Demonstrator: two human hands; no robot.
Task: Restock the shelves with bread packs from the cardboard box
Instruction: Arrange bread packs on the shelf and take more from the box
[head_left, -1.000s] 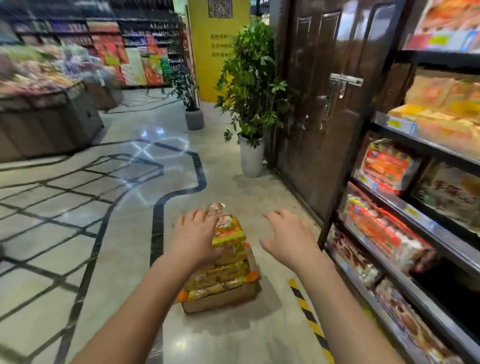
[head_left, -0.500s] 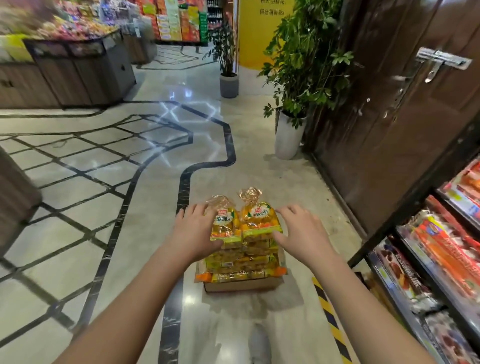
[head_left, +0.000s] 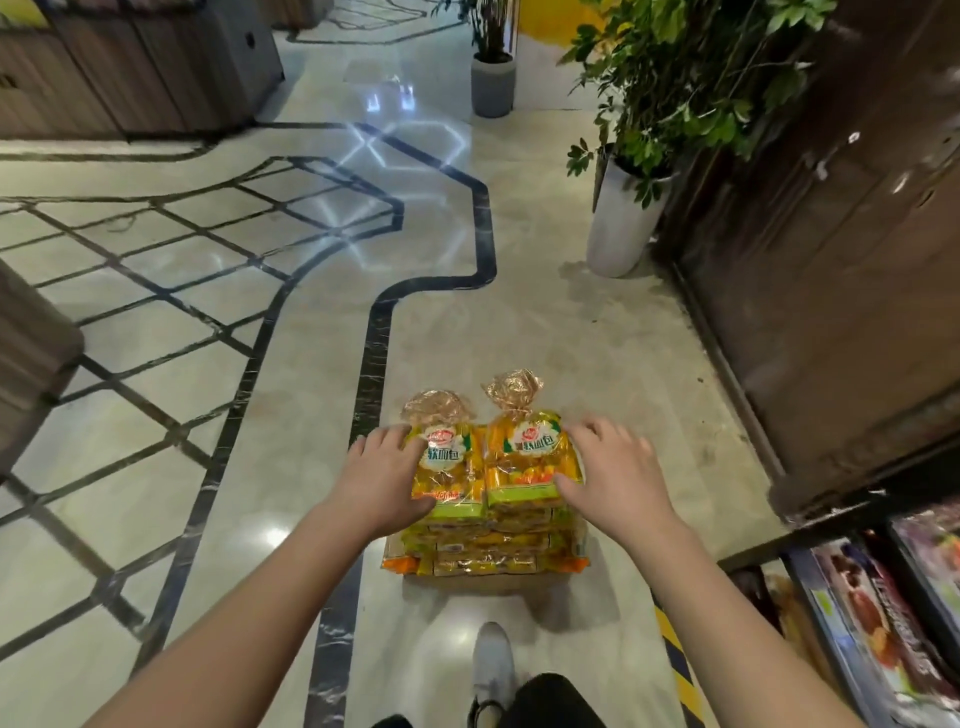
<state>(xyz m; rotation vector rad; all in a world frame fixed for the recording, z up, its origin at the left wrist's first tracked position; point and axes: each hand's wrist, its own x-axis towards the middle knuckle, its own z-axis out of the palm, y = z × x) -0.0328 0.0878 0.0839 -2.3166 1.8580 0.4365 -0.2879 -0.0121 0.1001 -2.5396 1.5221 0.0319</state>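
Floor (head_left: 545, 338): polished pale stone with dark inlaid bands (head_left: 376, 338). Standing directly on it are a cardboard box (head_left: 467, 583) stacked with bread packs (head_left: 524, 462), just right of one band, a white planter (head_left: 621, 223) near the right edge, and a grey planter (head_left: 492, 85) at the far edge. A yellow-and-black hazard strip (head_left: 675, 654) is laid near the right edge, with a white shoe (head_left: 492, 660) planted between it and the band.

I see two bread packs (head_left: 525, 460) side by side atop the stack (head_left: 488, 548) in the cardboard box (head_left: 467, 582), shelves (head_left: 857, 613) to its right, plant (head_left: 675, 78) beyond.
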